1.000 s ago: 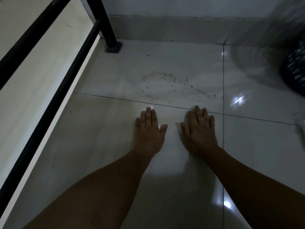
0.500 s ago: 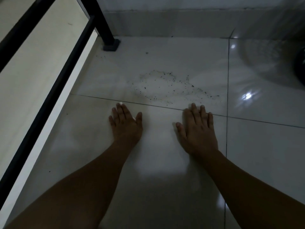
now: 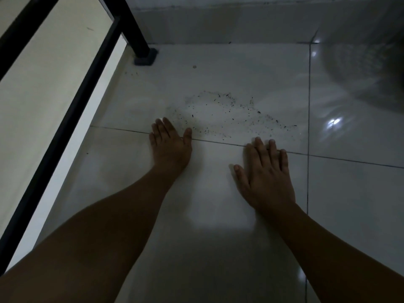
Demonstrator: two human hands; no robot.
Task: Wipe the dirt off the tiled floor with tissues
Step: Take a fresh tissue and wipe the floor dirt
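- The floor is made of big, smooth, shiny pale tiles with thin dark lines between them.
- The dirt is a loose patch of tiny black specks on the far tile, just past both hands.
- The left hand lies flat, fingers spread, touching the near edge of the specks, holding nothing.
- The right hand lies flat and spread wide too, empty.
- A black metal rail runs along the left side.
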